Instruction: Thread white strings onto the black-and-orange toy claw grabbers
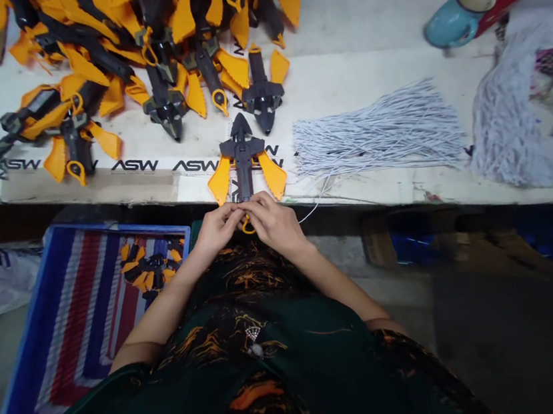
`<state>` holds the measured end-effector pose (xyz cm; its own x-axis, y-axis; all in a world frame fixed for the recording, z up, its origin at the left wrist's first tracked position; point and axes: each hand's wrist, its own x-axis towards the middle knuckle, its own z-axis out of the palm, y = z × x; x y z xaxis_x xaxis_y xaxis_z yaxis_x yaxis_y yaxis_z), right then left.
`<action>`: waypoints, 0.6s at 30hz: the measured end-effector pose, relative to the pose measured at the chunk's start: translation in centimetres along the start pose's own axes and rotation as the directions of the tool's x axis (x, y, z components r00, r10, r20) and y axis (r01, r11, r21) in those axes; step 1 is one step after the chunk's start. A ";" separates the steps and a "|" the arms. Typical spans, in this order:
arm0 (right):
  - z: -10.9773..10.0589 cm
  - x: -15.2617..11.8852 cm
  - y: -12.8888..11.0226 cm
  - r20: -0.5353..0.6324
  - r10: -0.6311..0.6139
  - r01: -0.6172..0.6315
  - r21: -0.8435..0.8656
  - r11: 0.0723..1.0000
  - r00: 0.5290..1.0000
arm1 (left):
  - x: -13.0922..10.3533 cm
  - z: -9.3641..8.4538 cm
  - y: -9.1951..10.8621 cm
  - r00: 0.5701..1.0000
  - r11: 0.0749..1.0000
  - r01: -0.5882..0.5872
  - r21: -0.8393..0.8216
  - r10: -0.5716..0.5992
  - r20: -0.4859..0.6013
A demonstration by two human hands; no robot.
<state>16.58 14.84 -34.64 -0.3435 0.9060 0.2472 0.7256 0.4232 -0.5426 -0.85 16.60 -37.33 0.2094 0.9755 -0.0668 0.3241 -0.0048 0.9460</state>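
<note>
Pinching one black-and-orange toy by its ringed end: left hand, right hand — seemingly midway. Apparently waiting: toy heap on table. Apparently done: cluster in blue tray.

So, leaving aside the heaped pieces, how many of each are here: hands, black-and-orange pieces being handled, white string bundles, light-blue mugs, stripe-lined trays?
Hands: 2 (left hand, right hand)
Handled piece: 1
String bundles: 2 (larger bundle, rightmost bundle)
Mug: 1
Stripe-lined tray: 1
Total: 7
</note>
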 end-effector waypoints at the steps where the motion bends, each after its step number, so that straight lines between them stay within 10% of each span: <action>1: 0.0 0.0 0.0 0.004 -0.004 0.004 -0.006 1.000 1.000 | -0.1 0.0 0.2 1.000 1.000 -0.012 0.007 0.012 -0.004; 9: 0.0 -0.1 0.5 -0.053 0.005 -0.006 -0.002 1.000 0.999 | -2.7 -4.5 2.1 0.931 0.983 -0.114 -0.146 0.054 -0.361; 18: 1.1 1.7 -2.4 -0.040 -0.148 0.151 0.394 0.907 0.988 | -4.1 -4.4 2.6 0.960 0.985 -0.050 -0.162 0.003 -0.280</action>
<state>13.56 15.38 -33.75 -0.4226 0.8332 0.3566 0.3711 0.5181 -0.7706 -4.94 13.59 -33.16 -0.0565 0.9980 0.0275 0.1590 -0.0182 0.9871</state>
